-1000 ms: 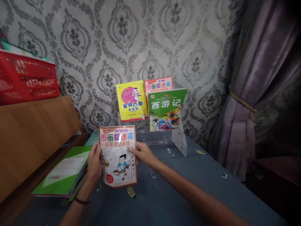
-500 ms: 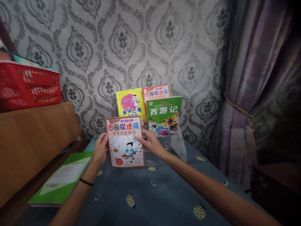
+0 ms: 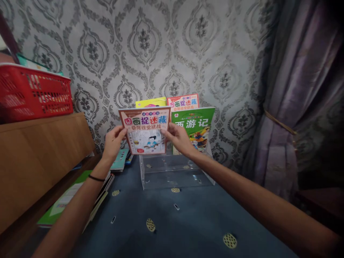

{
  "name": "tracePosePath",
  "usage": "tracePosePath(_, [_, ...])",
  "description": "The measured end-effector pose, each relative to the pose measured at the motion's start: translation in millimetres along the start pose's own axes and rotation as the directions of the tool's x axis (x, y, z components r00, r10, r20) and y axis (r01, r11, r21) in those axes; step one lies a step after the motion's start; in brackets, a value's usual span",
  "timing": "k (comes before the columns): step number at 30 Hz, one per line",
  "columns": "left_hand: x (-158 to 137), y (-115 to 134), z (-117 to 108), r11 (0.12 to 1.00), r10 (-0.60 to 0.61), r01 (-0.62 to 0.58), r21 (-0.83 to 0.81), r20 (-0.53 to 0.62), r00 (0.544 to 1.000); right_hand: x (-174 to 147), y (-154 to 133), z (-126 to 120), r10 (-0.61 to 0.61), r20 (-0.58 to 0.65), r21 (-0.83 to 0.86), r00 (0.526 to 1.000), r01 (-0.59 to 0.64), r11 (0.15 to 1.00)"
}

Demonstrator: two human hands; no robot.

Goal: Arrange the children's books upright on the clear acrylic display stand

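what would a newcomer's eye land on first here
Likely the brown-edged book, held up mid-picture between the left hand and right hand. Then perhaps the green book just right of it, on the clear stand, and the red basket at far left.

Two slender bare forearms point(image 3: 233, 182), a thin, dark, rounded band point(image 3: 96, 178) around the left wrist point(image 3: 104, 165)
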State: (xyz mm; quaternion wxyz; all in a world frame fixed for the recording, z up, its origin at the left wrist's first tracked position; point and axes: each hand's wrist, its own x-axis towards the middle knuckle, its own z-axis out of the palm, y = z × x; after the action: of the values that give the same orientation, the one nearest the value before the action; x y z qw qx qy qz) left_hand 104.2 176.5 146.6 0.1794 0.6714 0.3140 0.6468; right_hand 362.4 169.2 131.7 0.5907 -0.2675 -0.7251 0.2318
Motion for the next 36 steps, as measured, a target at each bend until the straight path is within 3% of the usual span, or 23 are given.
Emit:
tracePosePath(6, [43, 2, 18, 0.997, 0.059, -0.06, -0.041, -0.016, 0.998, 43, -5, -15, -0.092, -0.165, -0.249, 0.982, 0.049, 0.967])
tracePosePath(11, [57, -10, 31, 0.997, 0.039, -0.039, -0.068, -0.014, 0.999, 53, 4, -20, -0.108, -0.215, -0.373, 0.971, 0.02, 0.928])
tracePosePath(20, [54, -30, 41, 0.994, -0.071, 0.07, -0.088, 0.0, 0.997, 44, 17, -21, -0.043, -0.185, -0.457, 0.982, -0.047, 0.888])
tracePosePath(29, [50, -45, 43, 0.987, -0.129, 0.127, -0.098, -0.018, 0.991, 43, 32, -17, -0.032, -0.143, -0.442, 0.989, -0.035, 0.896])
tracePosePath(36, [48, -63, 44, 0.982, -0.164, 0.165, -0.093, 0.009, 0.986, 40, 37, -16, 0.041, -0.145, -0.479, 0.989, -0.106, 0.871])
